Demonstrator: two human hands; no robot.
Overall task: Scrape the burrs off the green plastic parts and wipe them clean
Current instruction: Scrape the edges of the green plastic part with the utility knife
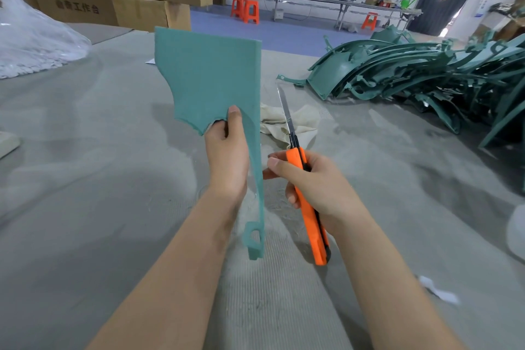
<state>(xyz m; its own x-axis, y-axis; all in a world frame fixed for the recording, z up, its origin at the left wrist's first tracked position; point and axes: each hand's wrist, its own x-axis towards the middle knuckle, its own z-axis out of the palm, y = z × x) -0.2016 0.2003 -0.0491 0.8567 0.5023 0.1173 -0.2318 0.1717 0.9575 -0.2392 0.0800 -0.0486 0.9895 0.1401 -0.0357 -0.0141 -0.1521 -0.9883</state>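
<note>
Forearms are reaching in from the bottom of the view, and between them the left hand [227, 156] is gripping a green plastic part [207, 77] upright — thumb pressed on its near face, the other fingers hidden behind it. The part's broad flat panel is standing above the hand, and its thin stem is running down past the wrist to a small looped tab. Just right of the part, the right hand [309, 182] is curling round an orange utility knife [308, 202], with the long blade [285, 109] extended and pointing up and away, close to the part's straight right edge but apart from it.

Scraping looks like the step in hand. To do it well, the blade probably wants laying nearly square to that edge and drawing away from the gripping thumb — light passes, so the burr comes off without the plastic being gouged. With so much blade out, it may flex; pressure nearer the handle should steady it.

Behind the part, a crumpled cream rag [301, 119] is lying on the grey table covering [85, 179], ready for wiping. Further right of the part, a heap of green parts [412, 74] is waiting.
</note>
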